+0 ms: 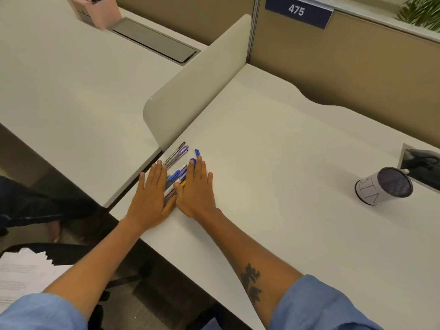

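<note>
A bunch of several pens (pixel 176 177), mostly with blue or purple caps, lies on the white desk (pixel 273 163) near its left edge. My left hand (pixel 150 198) rests flat on the left side of the bunch, fingers straight. On the right side of the bunch my right hand (pixel 196 191) lies flat too, its fingers straight and its thumb touching the pens. The two hands press the pens between them. A mesh pen cup (pixel 384 186) wrapped in white paper lies tipped on its side at the desk's right.
A low beige divider (pixel 197 91) rises just beyond the pens, with a neighbouring desk (pixel 71 79) to its left. A pink box (pixel 95 10) holding pens stands at the far left. Papers (pixel 23 270) lie on a chair below. A cable opening (pixel 421 163) sits behind the cup.
</note>
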Demonstrator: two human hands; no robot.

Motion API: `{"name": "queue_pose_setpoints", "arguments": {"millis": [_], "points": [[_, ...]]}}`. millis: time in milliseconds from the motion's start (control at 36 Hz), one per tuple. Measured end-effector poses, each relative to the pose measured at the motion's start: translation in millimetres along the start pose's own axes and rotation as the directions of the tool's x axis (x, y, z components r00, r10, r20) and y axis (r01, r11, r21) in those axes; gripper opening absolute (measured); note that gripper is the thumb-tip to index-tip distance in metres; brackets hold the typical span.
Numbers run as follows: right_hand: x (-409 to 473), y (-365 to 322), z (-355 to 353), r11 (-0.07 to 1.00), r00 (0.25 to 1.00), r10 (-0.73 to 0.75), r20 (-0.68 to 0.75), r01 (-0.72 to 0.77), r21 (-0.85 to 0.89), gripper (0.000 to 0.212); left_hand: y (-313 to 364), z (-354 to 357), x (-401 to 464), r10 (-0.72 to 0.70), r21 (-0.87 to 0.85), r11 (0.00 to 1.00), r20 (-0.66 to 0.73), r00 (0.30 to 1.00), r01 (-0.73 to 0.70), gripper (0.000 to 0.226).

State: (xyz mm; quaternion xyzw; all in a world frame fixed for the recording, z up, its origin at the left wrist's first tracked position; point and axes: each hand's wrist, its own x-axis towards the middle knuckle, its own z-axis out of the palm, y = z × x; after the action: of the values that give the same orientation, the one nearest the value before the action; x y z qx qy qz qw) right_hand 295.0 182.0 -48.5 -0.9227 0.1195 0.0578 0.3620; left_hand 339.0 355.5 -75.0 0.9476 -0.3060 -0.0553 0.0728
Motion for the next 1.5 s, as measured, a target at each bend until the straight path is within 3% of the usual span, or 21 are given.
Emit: {"name": "queue_pose_setpoints", "arguments": {"millis": [250,472,889,1139,1278,1500], "points": [[-25,31,-41,0.996,0.998,-0.061,-0.034,0.059,-0.068,0.079,42,-19,3,-0.028,-0.104,0.994,-0.062,0.998,0.022,0.09],[-88,93,-101,0.977,0.99,-0.085,-0.109,0.061,-0.206,0.071,124,-22,7,0.009,-0.202,0.979,-0.092,0.996,-0.027,0.086],[-259,250,-213,0.946,0.937,0.154,-0.314,-0.232,-0.228,0.071,354,10,-16,0.254,-0.275,0.927,-0.033,0.967,-0.253,0.086],[-361,336,-278,0.892,0.822,0.28,-0.495,-0.414,-0.182,0.07,501,32,-30,0.458,-0.311,0.845,0.003,0.889,-0.435,0.085],[-415,380,-309,0.832,0.717,0.345,-0.606,-0.532,-0.156,0.068,581,41,-32,0.56,-0.324,0.785,0.009,0.828,-0.527,0.086],[-496,447,-338,0.768,0.58,0.455,-0.676,-0.64,-0.033,0.064,690,59,-46,0.694,-0.38,0.682,0.066,0.717,-0.625,0.091]]}}
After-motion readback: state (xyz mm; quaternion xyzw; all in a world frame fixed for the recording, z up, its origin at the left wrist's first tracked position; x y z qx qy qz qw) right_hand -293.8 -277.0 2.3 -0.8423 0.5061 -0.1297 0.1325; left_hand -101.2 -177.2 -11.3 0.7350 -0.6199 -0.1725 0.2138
